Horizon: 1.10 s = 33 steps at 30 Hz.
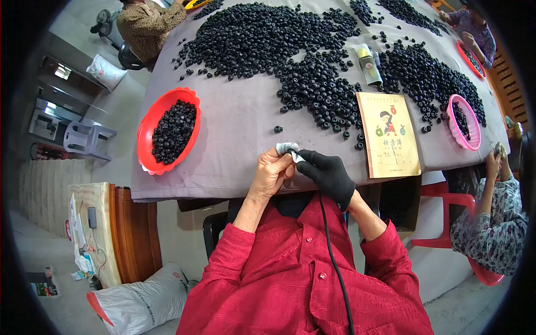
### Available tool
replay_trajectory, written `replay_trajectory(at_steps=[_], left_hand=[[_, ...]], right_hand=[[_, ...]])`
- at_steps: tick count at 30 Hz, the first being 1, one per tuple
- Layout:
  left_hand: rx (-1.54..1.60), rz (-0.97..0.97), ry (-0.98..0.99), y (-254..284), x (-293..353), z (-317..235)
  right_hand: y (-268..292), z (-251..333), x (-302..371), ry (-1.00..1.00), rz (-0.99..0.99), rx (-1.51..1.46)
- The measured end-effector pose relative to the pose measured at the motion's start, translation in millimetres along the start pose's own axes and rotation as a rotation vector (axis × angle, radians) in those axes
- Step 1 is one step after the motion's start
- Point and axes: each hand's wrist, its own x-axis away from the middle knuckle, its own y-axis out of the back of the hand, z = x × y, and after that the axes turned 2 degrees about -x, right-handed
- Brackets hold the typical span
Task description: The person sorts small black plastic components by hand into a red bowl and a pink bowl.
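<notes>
My left hand (271,174) is bare, with a grey-white wrap (287,148) around one fingertip. It is closed in a pinch at the table's front edge. My right hand (330,174) wears a black glove with a white wrap (298,157) at a fingertip. Its fingers are also pressed together and meet those of my left hand. Whatever is between them is too small or hidden to make out. Just beyond my hands, a single small round black piece (278,129) lies on the grey tablecloth (240,128).
A large heap of black pieces (251,39) covers the far table. A red basin (146,134) with such pieces stands left, a pink basket (473,120) right. A yellow booklet (389,137) and a pale tube-like packet (368,64) lie right of centre. Other people sit around the table.
</notes>
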Motion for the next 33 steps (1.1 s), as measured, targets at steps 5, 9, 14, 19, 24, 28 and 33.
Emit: replay_trajectory(at_steps=[5,9,14,19,24,28,33], left_hand=[[-0.005,0.007,0.007,-1.2,0.8,-1.2],[-0.082,0.039,-0.024,0.9,0.8,0.1],[0.070,0.025,0.035,-1.6,0.3,-0.2],[0.079,0.069,0.015,1.3,-0.2,-0.6],[0.087,0.077,0.031,2.6,-0.4,-0.2],[0.080,0.062,0.028,1.0,0.1,-0.1],[0.076,0.071,0.027,1.0,-0.2,0.1]], right_hand=[[-0.8,0.0,-0.1,-0.014,-0.021,-0.002],[0.3,0.8,-2.3,-0.051,-0.012,-0.051],[-0.2,-2.4,0.7,-0.001,-0.017,-0.089],[-0.5,-2.9,0.6,0.014,-0.020,-0.082],[1.0,-0.7,0.5,0.023,-0.008,-0.079],[1.8,-1.4,0.6,0.025,-0.007,-0.058],[3.1,1.6,0.4,0.002,-0.003,-0.054]])
